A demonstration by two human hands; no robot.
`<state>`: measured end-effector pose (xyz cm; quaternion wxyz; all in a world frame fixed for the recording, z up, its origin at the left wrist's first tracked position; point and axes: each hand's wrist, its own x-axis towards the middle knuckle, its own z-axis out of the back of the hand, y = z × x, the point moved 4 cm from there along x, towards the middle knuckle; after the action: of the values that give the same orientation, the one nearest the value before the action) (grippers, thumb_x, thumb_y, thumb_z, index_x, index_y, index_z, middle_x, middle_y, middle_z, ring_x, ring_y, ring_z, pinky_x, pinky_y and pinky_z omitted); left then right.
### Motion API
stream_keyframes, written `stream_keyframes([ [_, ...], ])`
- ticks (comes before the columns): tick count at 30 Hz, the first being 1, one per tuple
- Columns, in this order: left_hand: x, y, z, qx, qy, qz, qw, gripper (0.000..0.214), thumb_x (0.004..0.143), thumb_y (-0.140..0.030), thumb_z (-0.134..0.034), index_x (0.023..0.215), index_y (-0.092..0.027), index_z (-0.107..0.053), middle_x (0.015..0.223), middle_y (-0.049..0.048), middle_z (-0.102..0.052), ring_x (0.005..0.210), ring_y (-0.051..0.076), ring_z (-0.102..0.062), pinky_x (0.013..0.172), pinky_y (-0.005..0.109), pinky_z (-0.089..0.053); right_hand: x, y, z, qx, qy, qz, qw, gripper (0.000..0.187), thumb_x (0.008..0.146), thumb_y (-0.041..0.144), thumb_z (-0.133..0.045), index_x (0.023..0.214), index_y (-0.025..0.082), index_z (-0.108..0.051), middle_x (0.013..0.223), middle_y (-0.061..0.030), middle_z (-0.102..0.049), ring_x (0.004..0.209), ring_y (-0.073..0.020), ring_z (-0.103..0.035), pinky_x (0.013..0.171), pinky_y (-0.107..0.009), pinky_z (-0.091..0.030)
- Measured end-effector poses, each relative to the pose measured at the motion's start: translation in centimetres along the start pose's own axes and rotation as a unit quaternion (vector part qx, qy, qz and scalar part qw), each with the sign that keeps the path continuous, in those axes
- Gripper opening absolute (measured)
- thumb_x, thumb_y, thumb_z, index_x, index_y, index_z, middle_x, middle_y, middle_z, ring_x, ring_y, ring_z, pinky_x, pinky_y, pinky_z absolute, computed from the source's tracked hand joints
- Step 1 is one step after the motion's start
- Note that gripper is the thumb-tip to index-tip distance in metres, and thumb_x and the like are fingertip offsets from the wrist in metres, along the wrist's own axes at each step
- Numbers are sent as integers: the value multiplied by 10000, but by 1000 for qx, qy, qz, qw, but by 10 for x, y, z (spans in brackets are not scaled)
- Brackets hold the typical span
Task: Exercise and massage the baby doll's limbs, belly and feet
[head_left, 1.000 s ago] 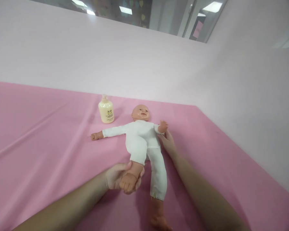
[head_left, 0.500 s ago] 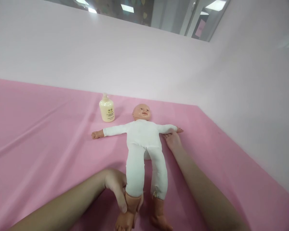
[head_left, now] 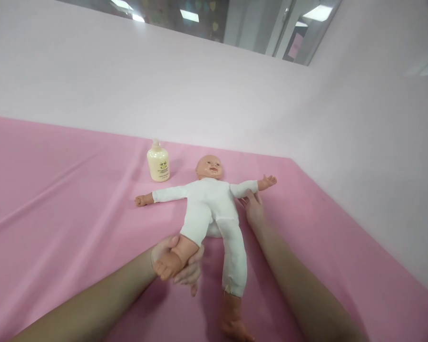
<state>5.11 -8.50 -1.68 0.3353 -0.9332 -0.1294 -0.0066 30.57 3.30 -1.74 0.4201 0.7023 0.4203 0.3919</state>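
Observation:
A baby doll (head_left: 214, 202) in a white cloth suit lies on its back, head away from me and arms spread. My left hand (head_left: 187, 266) is closed around the doll's lower leg on the left side, with fingers under the ankle. That leg is bent and raised off the cloth, its foot (head_left: 167, 266) resting over my palm. At the doll's other side, my right hand (head_left: 253, 209) grips the sleeved arm (head_left: 244, 188) from below, its fingers partly hidden. The doll's hand (head_left: 267, 182) sticks out beyond the sleeve. The other leg (head_left: 234, 256) lies stretched towards me.
A cream pump bottle (head_left: 159, 164) stands left of the doll's head. Pink cloth (head_left: 74, 190) with creases covers the table. A white wall (head_left: 164, 85) rises behind it and on the right, with a window (head_left: 242, 23) above.
My left hand has lifted the doll's leg up and towards the doll's body, bending it. The doll's arm at my right hand has risen slightly, and its hand has turned upward.

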Motion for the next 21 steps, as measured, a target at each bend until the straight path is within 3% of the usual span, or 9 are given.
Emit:
stream_keyframes([
  [4,3,-11,-1,-60,-53,-19,997,535,820,-668,-409,780,-152,-545,468,-25,-467,508,124,-422,730,375,-474,-17,14,-20,-116,84,58,988,403,817,384,-649,1201,274,-594,1177,-33,-651,1158,-210,-579,1070,-433,-400],
  [9,6,-14,4,-68,-84,-13,994,600,852,-697,-319,781,-143,-539,433,-41,-409,461,122,-382,702,353,-459,-29,25,-38,-260,228,158,925,370,798,351,-671,1166,313,-650,1356,-11,-547,1380,-230,-366,1191,-461,-206],
  [13,6,-14,6,-57,-79,-13,995,611,865,-695,-276,806,-146,-536,427,-36,-410,450,128,-380,681,346,-451,-31,27,-39,-302,257,198,897,402,829,322,-630,1231,334,-611,1406,10,-503,1430,-231,-278,1202,-492,-170],
  [17,6,-11,5,-28,-57,6,998,603,862,-694,-262,840,-151,-524,453,-16,-459,488,151,-438,692,362,-452,-34,29,-39,-283,249,198,905,439,819,299,-651,1253,314,-590,1392,-11,-516,1408,-230,-322,1203,-477,-177],
  [21,4,-3,-2,24,49,43,998,568,798,-705,-374,901,-165,-517,573,36,-596,560,196,-522,699,399,-465,-34,29,-37,-212,175,150,950,507,834,326,-641,1321,270,-510,1409,-43,-496,1362,-222,-395,1184,-461,-236],
])
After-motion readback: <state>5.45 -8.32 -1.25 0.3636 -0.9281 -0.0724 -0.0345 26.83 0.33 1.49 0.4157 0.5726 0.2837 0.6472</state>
